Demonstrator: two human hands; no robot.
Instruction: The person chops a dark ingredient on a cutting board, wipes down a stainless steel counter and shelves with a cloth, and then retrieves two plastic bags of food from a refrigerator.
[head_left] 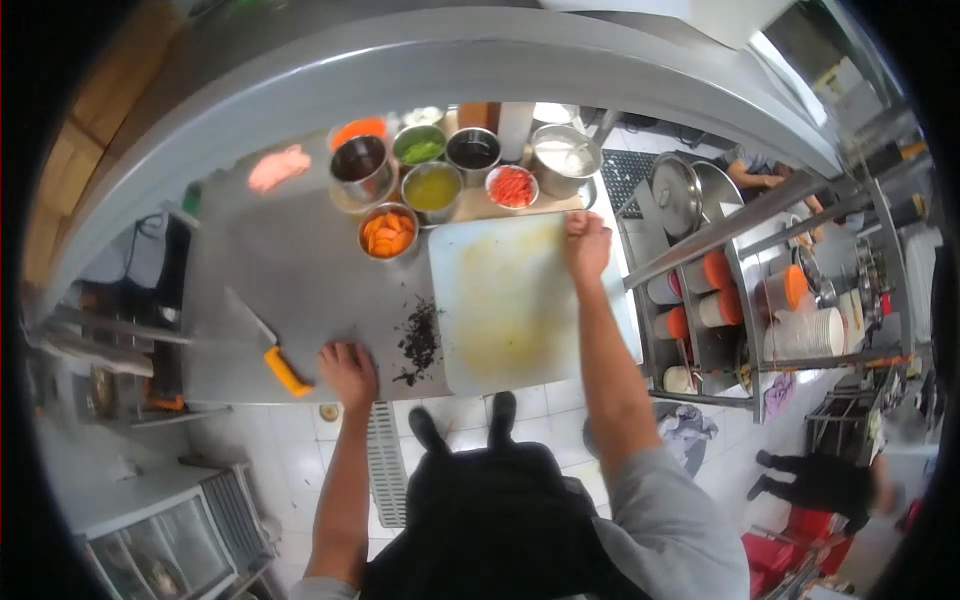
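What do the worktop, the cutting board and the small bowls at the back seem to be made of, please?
The worktop looks like brushed stainless steel: grey with a dull sheen. The cutting board seems to be white plastic, matte and stained yellowish. The small bowls look like polished steel, with bright reflective rims. The knife has a metal-looking blade and an orange, probably plastic, handle.

The right hand (pixel 586 243) is closed at the cutting board's (pixel 510 300) far corner; what its fingers hold is hidden. The dark scraps (pixel 419 343) are too small to identify.
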